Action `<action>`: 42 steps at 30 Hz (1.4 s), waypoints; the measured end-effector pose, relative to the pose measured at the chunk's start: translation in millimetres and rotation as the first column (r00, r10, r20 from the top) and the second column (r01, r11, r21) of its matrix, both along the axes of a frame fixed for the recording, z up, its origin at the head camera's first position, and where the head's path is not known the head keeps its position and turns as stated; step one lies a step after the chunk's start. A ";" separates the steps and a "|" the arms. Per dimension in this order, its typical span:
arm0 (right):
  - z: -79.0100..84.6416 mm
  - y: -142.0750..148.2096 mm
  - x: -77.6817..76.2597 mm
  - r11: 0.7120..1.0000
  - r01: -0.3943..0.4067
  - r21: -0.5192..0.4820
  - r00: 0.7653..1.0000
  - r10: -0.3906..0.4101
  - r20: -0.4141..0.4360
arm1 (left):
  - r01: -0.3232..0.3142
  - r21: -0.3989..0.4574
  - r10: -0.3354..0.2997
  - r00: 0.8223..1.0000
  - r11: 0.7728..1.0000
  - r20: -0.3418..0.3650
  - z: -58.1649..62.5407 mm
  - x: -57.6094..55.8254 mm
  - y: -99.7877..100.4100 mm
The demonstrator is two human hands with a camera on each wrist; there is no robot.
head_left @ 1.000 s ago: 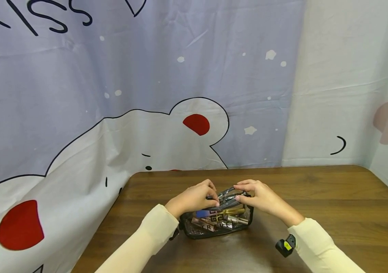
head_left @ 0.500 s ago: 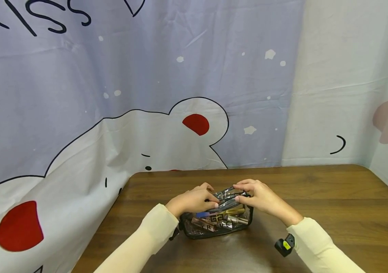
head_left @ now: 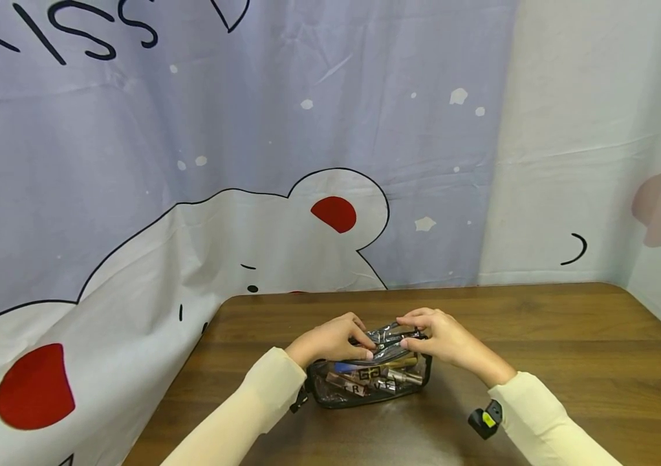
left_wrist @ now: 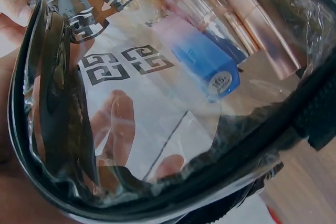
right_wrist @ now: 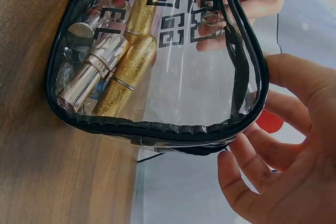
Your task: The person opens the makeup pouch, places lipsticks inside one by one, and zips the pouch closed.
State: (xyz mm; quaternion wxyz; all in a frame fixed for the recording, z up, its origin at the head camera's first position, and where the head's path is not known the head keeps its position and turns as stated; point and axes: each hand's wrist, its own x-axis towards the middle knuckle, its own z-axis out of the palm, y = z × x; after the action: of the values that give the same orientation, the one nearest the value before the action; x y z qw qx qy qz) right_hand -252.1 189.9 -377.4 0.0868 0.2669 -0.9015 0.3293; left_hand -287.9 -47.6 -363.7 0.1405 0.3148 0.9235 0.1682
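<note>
A clear makeup bag (head_left: 336, 406) with black piping and black lettering stands on the table between both hands. Inside, a pink-to-blue box (left_wrist: 205, 59), a rose-gold tube (left_wrist: 257, 22), a glittery gold tube (right_wrist: 126, 77) and a silver tube (right_wrist: 89, 77) show through the plastic. The left hand (head_left: 333, 340) pinches the bag's top edge near its middle, thumb in front and fingers behind. At the top right corner, the right hand (head_left: 444, 336) holds the edge between thumb and fingers. A small metal ring (right_wrist: 211, 19) shows near the left fingers in the right wrist view.
The brown wooden table (head_left: 569, 362) extends to both sides of the bag. Behind it hangs a printed curtain (head_left: 249, 116) with a white bear pattern. A black wrist camera (head_left: 484, 421) sits beneath the right sleeve.
The left fingers have shifted slightly along the bag's top edge, flattening and then curling down again. The right hand and the bag have stayed nearly in place.
</note>
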 end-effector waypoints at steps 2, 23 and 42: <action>0.1 0.4 0.2 1.000 0.000 0.003 1.000 0.000 0.004 | -0.005 0.010 0.005 1.000 1.000 0.000 -1.0 -1.2 0.6; 1.4 2.3 0.8 0.998 -0.056 -0.002 0.995 0.056 0.080 | -0.012 0.110 0.030 0.987 0.994 -0.159 -3.0 6.5 5.8; 1.9 4.2 2.3 0.999 -0.022 0.038 0.998 0.020 0.059 | 0.025 0.052 -0.011 0.967 0.998 -0.253 5.4 7.3 2.9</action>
State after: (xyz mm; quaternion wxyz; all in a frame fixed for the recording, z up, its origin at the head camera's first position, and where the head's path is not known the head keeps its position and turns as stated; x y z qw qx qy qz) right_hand -249.8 194.1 -375.5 0.0516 0.2681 -0.9070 0.3206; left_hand -280.6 -44.7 -358.4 0.0144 0.3460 0.9259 0.1508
